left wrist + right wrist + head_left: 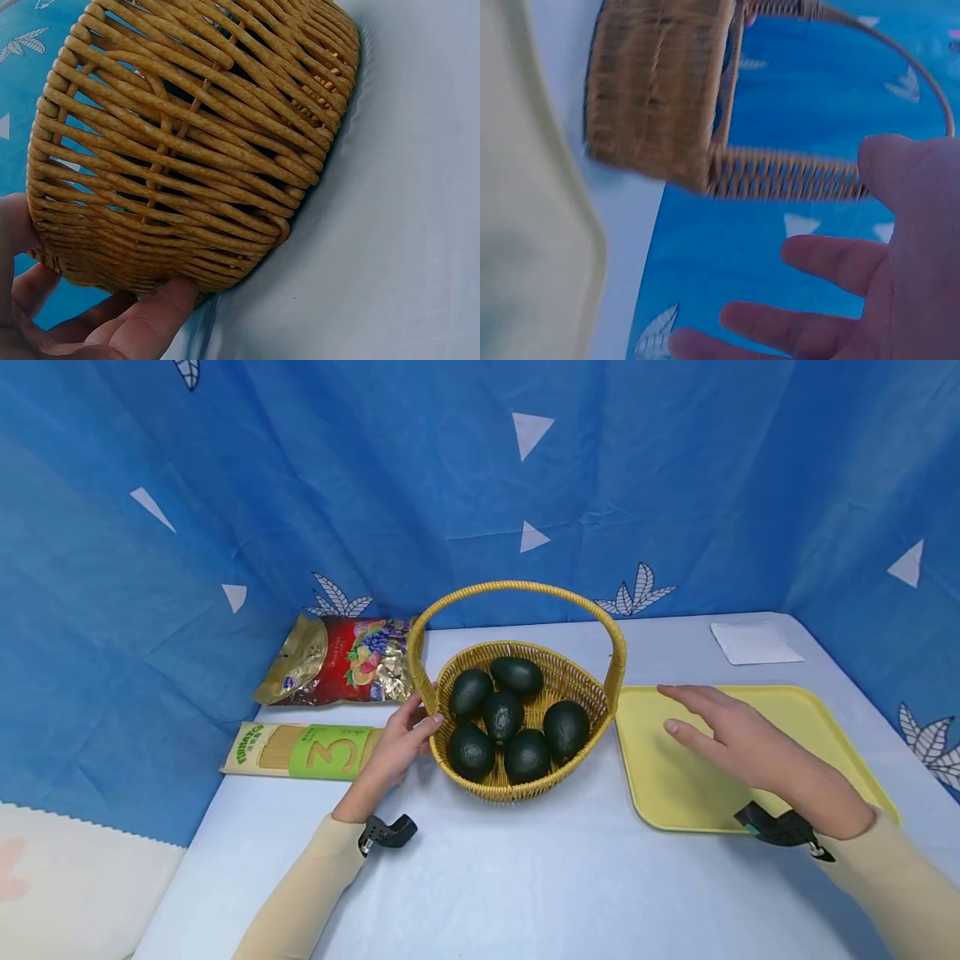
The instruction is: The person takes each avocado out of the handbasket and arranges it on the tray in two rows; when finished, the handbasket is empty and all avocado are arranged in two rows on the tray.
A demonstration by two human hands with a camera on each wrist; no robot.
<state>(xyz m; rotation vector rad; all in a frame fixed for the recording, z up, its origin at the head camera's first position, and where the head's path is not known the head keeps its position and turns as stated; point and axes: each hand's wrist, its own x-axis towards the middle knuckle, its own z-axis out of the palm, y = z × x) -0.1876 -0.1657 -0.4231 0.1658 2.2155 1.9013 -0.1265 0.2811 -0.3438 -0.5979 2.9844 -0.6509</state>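
On the table [525, 877], a wicker basket [517, 792] is held at its left side by the left hand [395, 742], fingers clamped on the rim. Six dark avocados [502, 718] inside are untouched: a one-handed hold seems done, any handling of them left. Above a yellow tray [652, 793], the right hand [750, 742] is held empty, fingers apart.

Red/gold bag [341, 662] behind pasta pkg [303, 751]; wht sheet [756, 643], bk R.

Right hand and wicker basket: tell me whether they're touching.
Apart: the head view shows bare yellow tray between the right hand and the wicker basket.
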